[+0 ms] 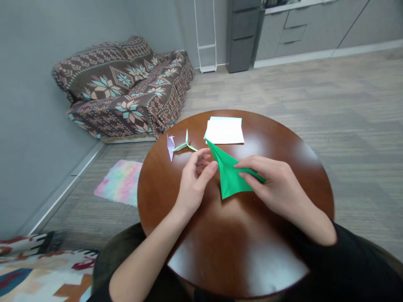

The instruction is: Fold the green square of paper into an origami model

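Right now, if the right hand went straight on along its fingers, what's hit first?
Beyond the green paper that the right hand already pinches, most likely the left hand, around its thumb and fingertips. Depth is unclear from one view, so it might pass above or below.

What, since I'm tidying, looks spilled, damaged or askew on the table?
No spill or damage shows; the paper stack near the table's far edge looks askew, its white top sheet misaligned with pale blue paper beneath.

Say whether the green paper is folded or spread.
Folded: the green paper shows a crease and slanting surfaces, pinched in the right hand.
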Motion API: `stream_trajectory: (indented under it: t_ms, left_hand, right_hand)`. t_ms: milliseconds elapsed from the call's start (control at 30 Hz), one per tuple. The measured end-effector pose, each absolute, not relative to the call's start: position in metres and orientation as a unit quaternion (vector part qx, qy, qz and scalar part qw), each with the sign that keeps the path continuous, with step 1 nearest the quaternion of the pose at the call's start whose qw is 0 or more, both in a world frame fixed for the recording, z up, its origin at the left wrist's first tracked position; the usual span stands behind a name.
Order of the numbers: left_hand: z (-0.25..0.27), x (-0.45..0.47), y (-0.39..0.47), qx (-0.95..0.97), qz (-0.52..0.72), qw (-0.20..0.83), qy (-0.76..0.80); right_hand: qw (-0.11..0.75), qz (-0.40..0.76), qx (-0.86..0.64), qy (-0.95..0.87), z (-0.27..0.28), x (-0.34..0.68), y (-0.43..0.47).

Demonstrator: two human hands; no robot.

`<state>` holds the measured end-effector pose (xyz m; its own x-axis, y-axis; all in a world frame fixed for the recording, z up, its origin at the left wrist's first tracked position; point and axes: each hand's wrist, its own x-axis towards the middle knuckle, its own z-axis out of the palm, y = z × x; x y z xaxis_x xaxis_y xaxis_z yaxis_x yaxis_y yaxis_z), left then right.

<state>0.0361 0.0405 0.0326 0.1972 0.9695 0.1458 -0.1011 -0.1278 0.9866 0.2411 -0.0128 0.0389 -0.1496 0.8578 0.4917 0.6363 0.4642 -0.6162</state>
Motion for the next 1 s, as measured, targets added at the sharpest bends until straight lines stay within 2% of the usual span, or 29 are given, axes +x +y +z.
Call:
stream_trajectory:
  t_ms: [67,200,300,433,567,633,833,1000]
  left_hand:
    - [0.034,0.036,0.038,0.586,0.513,0.489,0.394]
    - [0.033,0.040,0.037,0.567,0.454,0.606,0.324]
    - [0.028,0.042,0.039,0.529,0.444,0.650,0.317]
    - [0.025,0.041,0.041,0.504,0.433,0.654,0.362]
    - [0.030,0.041,0.041,0.465,0.431,0.677,0.374]
    - [0.033,0.041,0.040,0.429,0.418,0.710,0.370]
    - [0.033,0.046,0.042,0.352,0.445,0.752,0.335]
    - [0.028,0.046,0.050,0.302,0.532,0.720,0.328]
  right_hand:
    - [0.404,0.052,-0.502,-0.763,0.038,0.240,-0.015]
    - [0.347,-0.080,-0.521,-0.776,0.039,0.231,-0.022]
    - [0.323,-0.080,-0.499,-0.800,0.042,0.223,-0.027]
    - [0.352,0.020,-0.452,-0.819,0.046,0.224,-0.027]
    - [0.469,0.029,-0.487,-0.736,0.050,0.238,-0.020]
    - [0.494,0.119,-0.516,-0.689,0.050,0.245,-0.016]
    - [0.491,0.377,-0.536,-0.574,0.040,0.249,-0.006]
    - [0.482,0.490,-0.533,-0.494,0.034,0.243,-0.007]
